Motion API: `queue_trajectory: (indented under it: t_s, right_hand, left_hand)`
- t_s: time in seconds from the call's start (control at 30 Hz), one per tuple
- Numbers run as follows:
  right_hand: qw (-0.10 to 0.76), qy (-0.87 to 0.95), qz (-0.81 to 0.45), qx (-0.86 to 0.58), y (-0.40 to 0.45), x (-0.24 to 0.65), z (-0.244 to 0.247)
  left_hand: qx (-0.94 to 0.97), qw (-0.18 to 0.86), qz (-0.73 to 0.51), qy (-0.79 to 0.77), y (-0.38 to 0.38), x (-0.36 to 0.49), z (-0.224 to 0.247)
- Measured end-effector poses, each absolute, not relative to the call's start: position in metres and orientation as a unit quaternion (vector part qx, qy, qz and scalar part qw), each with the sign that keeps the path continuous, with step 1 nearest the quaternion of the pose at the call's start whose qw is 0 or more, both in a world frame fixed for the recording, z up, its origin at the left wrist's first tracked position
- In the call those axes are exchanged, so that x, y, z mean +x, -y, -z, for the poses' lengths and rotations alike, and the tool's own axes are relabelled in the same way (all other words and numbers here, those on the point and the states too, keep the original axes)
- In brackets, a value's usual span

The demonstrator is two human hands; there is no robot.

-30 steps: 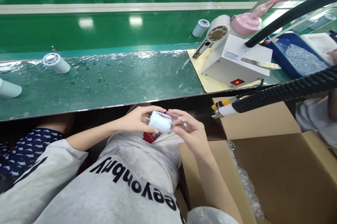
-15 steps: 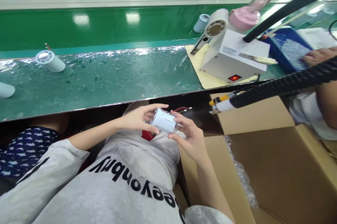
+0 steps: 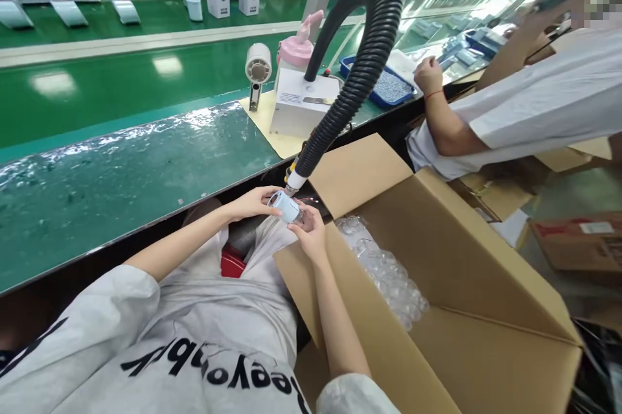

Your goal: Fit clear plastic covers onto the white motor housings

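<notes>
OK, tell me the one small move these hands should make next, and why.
I'd probably steady the light-blue cylinder just below the nozzle, clear of the wires: the left hand and right hand grip it from either end, and the nozzle's tip and wires look very close.

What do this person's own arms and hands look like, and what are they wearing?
The left hand and right hand are gloveless, with no watch or bracelet visible. Loose, pale grey sleeves leave the forearms bare; the left one has a black marking. Black lettering crosses the matching shirt.
</notes>
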State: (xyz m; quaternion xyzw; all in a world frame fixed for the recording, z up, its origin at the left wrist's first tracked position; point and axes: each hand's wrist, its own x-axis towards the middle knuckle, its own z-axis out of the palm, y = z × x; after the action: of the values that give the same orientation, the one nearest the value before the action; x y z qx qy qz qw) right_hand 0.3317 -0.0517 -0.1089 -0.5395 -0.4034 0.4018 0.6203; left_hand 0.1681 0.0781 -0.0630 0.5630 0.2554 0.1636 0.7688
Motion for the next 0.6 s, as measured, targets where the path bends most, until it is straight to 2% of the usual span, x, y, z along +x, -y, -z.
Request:
queue_trajectory:
  t_s: [0.2, 0.33, 0.4, 0.47, 0.53, 0.6]
  right_hand:
    - [0.615, 0.428, -0.420, -0.513, 0.043, 0.326, 0.102]
    - [0.573, 0.512, -0.358, -0.530, 0.073, 0.327, 0.076]
    - [0.561, 0.524, -0.277, -0.578, 0.111, 0.343, 0.061]
    - [0.579, 0.459, -0.147, -0.658, 0.170, 0.368, 0.051]
    - [0.596, 0.308, 0.030, -0.741, 0.249, 0.388, 0.049]
    - [0.535, 0.093, 0.196, -0.816, 0.338, 0.391, 0.053]
  left_hand:
    - [0.573, 0.748, -0.162, -0.293, -0.079, 0.150, 0.049]
    - [0.571, 0.748, -0.133, -0.311, -0.067, 0.137, 0.043]
    - [0.552, 0.748, -0.133, -0.342, -0.059, 0.131, 0.042]
    - [0.538, 0.759, -0.107, -0.349, -0.052, 0.126, 0.042]
    - [0.518, 0.769, -0.080, -0.367, -0.048, 0.124, 0.042]
    - [0.477, 0.755, -0.072, -0.444, -0.046, 0.127, 0.043]
